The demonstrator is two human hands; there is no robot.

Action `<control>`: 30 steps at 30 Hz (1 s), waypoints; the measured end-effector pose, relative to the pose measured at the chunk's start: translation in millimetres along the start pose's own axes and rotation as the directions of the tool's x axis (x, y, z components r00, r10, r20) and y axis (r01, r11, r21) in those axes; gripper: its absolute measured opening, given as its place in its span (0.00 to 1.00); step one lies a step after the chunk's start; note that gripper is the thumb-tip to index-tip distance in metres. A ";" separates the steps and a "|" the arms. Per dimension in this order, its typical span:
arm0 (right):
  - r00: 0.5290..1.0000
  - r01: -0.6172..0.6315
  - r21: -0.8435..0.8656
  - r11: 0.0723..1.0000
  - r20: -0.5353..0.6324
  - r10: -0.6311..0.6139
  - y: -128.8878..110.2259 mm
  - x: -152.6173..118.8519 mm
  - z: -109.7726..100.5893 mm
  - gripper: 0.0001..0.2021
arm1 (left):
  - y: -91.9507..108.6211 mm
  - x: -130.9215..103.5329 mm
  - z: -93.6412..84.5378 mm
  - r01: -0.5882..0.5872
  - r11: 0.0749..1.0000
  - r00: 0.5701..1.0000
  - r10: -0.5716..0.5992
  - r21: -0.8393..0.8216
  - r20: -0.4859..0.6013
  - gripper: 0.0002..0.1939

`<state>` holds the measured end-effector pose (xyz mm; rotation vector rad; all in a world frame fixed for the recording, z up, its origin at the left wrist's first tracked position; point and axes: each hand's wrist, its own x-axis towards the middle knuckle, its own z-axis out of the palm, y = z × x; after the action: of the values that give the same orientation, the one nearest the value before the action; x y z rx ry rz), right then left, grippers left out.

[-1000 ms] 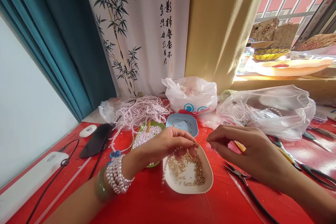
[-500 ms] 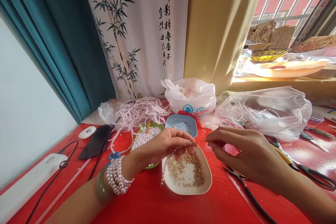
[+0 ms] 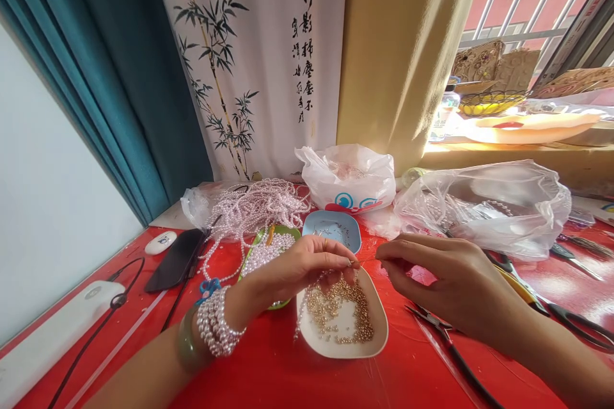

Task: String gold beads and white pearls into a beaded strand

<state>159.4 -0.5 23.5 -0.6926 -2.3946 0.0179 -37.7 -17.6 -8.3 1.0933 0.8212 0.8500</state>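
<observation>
Above a white dish (image 3: 346,348) of small gold beads, my left hand (image 3: 314,263) pinches a thin thread, thumb against finger. A short string of pale pearl beads (image 3: 300,314) hangs beneath that hand over the dish's left edge. My right hand (image 3: 432,271) is closed on the other end of the thread (image 3: 367,260), which runs taut between the hands. Its fingertips are at the right of the dish. A green tray (image 3: 283,304) of pale pearls is partly hidden behind my left hand and forearm.
Behind lie a blue tray (image 3: 356,239), heaped pearl strands (image 3: 261,204), a white plastic bag (image 3: 345,179) and a clear bag (image 3: 518,211). Pliers (image 3: 448,339) and scissors (image 3: 532,294) rest at the right. A phone (image 3: 175,259) and white power strip (image 3: 57,332) are at the left.
</observation>
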 end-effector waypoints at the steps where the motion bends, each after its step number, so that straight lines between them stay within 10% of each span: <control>1: 1.000 -0.004 -0.001 1.000 -0.001 0.004 -0.3 0.2 -0.3 0.09 | 0.0 -0.1 0.2 -0.001 1.000 1.000 0.001 -0.003 0.002 0.07; 30: 0.999 0.020 0.082 0.996 0.023 -0.022 4.4 -2.5 6.3 0.08 | 1.6 2.2 -0.3 -0.022 0.999 0.999 0.023 0.038 -0.028 0.08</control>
<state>159.5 3.0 16.3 -0.6328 -2.4096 0.1151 -37.3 -15.2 -7.1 1.1275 0.8527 0.8742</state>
